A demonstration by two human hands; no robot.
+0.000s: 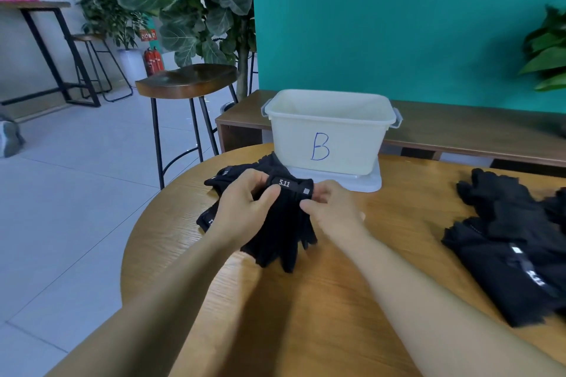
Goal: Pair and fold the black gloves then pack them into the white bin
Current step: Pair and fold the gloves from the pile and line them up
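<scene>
— on the left, beyond the table (306,315), a stool (186,79) is standing on the floor. what is the left hand (242,208) doing?
— it is gripping the gloves (281,229) at the cuff, fingers curled, thumb pressing beside the "5.11" label.
— and where are those gloves lying?
— they are hanging between both hands over the middle of the table, their finger ends touching the wood. other gloves (226,174) are lying under and behind the left hand.
— is the right hand (333,211) holding too?
— yes, it is pinching the cuff's other end, fingers curled in.
— and the bin (327,131)?
— it is standing just behind the hands, upright on its lid (372,184), with a blue "b" facing us.
— further right?
— a pile (514,254) of gloves is lying near the table's right edge, well apart from the hands.
</scene>
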